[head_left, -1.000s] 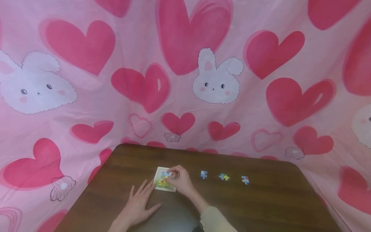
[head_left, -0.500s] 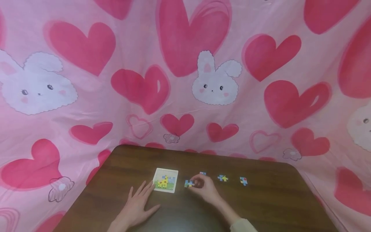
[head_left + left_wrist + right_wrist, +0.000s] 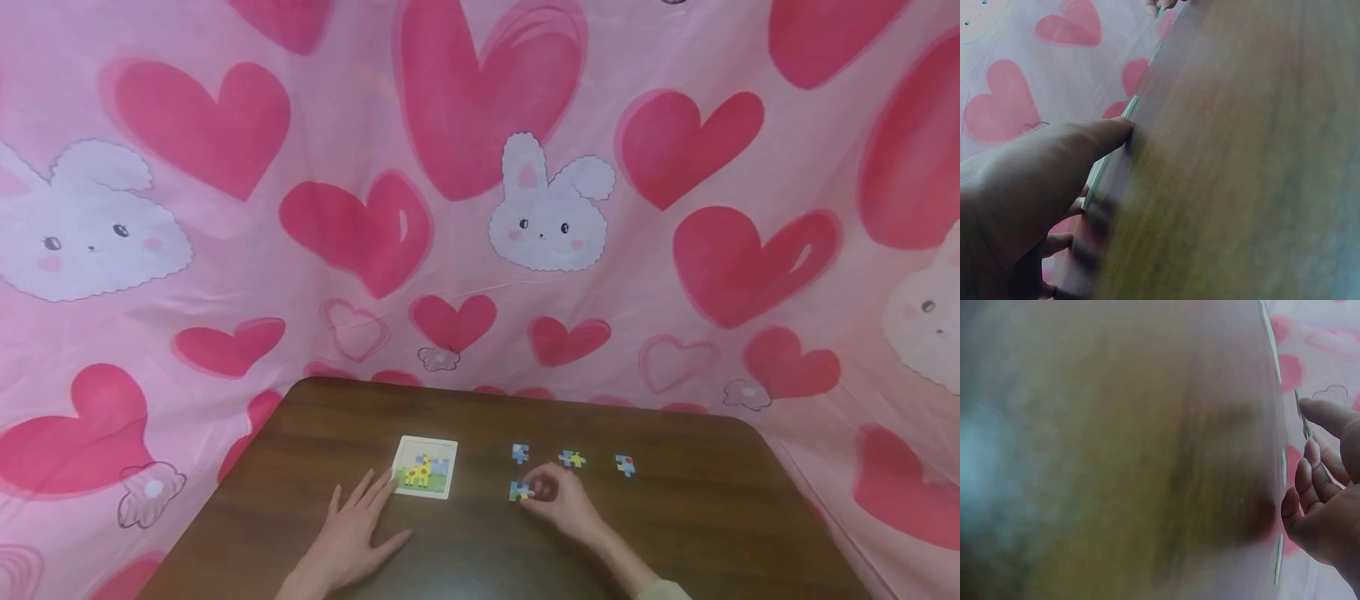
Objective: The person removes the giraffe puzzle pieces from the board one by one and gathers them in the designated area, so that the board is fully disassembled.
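A small puzzle board with a pale frame [image 3: 452, 471] and a giraffe picture lies on the table left of centre; the upper part of its picture is bare. My left hand [image 3: 348, 533] rests with spread fingers on the table, fingertips at the board's left edge. To the right of the board, my right hand [image 3: 566, 504] pinches a blue, green and yellow jigsaw piece [image 3: 519, 492] between thumb and fingers. In the right wrist view that jigsaw piece [image 3: 1304, 419] appears edge-on, raised off the tabletop.
Beyond my right hand, three loose jigsaw pieces lie in a row: a blue one [image 3: 521, 453], a blue and yellow one [image 3: 572, 458] and one with a red spot [image 3: 625, 464]. A pink heart-and-rabbit cloth [image 3: 465, 250] hangs behind the dark wooden table [image 3: 360, 408].
My right hand has moved from over the board to the right and slightly nearer, carrying the jigsaw piece away. The left hand keeps its place at the board's edge.
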`<state>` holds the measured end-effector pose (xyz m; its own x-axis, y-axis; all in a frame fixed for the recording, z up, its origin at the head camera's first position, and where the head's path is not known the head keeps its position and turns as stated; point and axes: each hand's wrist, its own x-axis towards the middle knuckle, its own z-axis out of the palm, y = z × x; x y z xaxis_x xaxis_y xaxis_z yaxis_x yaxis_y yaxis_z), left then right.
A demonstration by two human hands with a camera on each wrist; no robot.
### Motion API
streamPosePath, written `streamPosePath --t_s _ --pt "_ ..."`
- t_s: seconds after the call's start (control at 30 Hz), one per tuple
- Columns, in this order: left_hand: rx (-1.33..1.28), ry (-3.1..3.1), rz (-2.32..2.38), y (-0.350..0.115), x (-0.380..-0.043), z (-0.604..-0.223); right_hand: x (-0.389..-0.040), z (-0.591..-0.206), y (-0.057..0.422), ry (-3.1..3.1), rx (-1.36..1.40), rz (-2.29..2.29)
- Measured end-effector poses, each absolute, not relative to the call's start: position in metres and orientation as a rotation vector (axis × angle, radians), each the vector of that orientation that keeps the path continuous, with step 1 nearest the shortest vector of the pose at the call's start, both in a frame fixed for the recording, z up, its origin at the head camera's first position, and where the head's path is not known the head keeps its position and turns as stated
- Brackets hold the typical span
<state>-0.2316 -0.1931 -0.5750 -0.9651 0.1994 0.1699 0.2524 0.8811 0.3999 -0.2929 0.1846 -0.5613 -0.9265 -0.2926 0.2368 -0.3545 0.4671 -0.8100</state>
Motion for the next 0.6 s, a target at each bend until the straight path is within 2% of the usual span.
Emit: streamPosePath --t_s 0.6 --pt "-0.338 -2.937 -0.654 -0.1918 -0.2313 -0.5760 -0.2933 -0.5691 0.1855 -2.722 0.639 1.386"
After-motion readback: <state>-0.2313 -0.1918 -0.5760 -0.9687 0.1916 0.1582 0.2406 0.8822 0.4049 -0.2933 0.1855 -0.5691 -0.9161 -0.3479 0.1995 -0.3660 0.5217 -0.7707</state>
